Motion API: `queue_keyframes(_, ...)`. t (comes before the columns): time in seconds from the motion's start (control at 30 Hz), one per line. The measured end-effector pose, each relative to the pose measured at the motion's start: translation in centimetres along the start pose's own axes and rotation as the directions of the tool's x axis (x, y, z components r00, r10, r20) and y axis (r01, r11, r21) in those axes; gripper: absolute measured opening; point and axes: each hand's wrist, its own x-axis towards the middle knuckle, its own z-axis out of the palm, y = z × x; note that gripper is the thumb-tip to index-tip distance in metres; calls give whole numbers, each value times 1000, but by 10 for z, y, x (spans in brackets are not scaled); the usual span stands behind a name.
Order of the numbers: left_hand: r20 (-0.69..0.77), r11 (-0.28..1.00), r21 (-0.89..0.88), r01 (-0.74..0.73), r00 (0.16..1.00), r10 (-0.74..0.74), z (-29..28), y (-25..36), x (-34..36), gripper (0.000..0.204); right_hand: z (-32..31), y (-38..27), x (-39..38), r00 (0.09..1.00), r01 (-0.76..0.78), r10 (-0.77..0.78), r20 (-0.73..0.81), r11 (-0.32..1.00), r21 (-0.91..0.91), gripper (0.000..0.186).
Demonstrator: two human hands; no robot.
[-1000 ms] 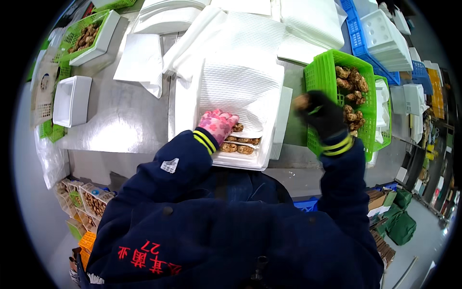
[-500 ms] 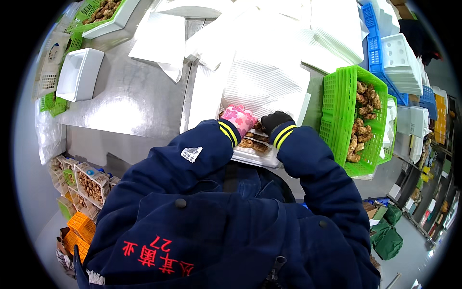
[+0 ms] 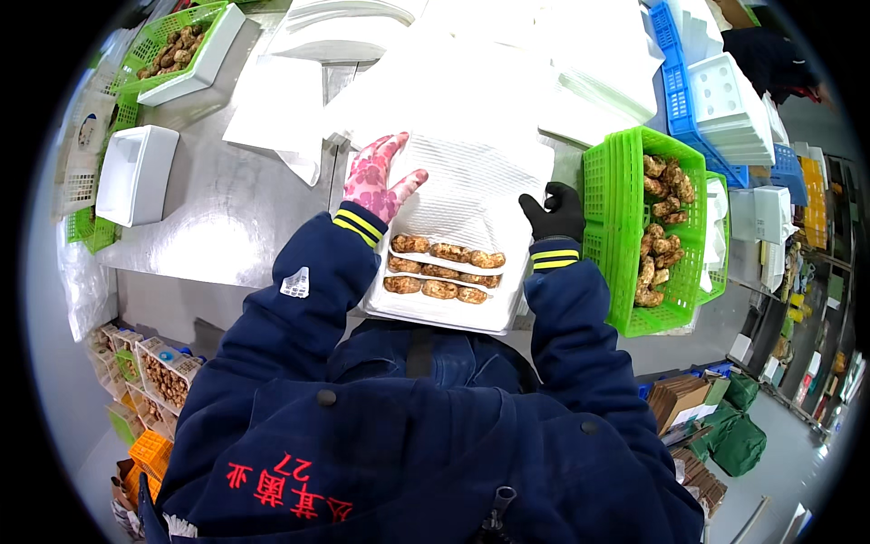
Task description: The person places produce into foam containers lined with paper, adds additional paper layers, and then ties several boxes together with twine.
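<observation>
I have the left hand spread and empty; the mushrooms lie bodyward and right of it, long axes crosswise in the box; the right hand, also unclenched, sits beside the basket

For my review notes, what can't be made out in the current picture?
In the head view:
What lies under the mushroom rows: hidden by the mushrooms themselves.
Edges between the far white sheets: lost in glare.
Co-worker at upper right: cut off by the dark lens rim.
Brown pieces at lower left: too small to count.
</observation>
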Motion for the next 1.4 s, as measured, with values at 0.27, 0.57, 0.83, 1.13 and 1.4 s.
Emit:
queue_keyframes(0.27, 106, 984, -165, 62, 993, -45, -9, -19, -15, 73, -32, -6, 1, 875, -330, 163, 456, 890, 314, 26)
queue_keyframes(0.57, 321, 886, -384, 259, 937, -136, 2, -21, -38, 78, -42, 16, -33, 931, 207, -253, 264, 960, 190, 53)
queue_keyframes(0.83, 332, 906, 419, -59, 939, -93, 1, -3, -52, 59, -27, -6, -44, 800, 239, -57, 597, 943, -230, 73)
queue_keyframes(1.13, 438, 809, 587, -40, 856, -276, -15, 34, -40, 35, -11, -43, -40, 762, 219, 355, 542, 646, -731, 30)
queue_keyframes(1.4, 186, 808, 63, -586, 802, 567, 3, 29, -72, 36, -15, -54, -42, 754, 192, 385, 532, 645, -739, 29)
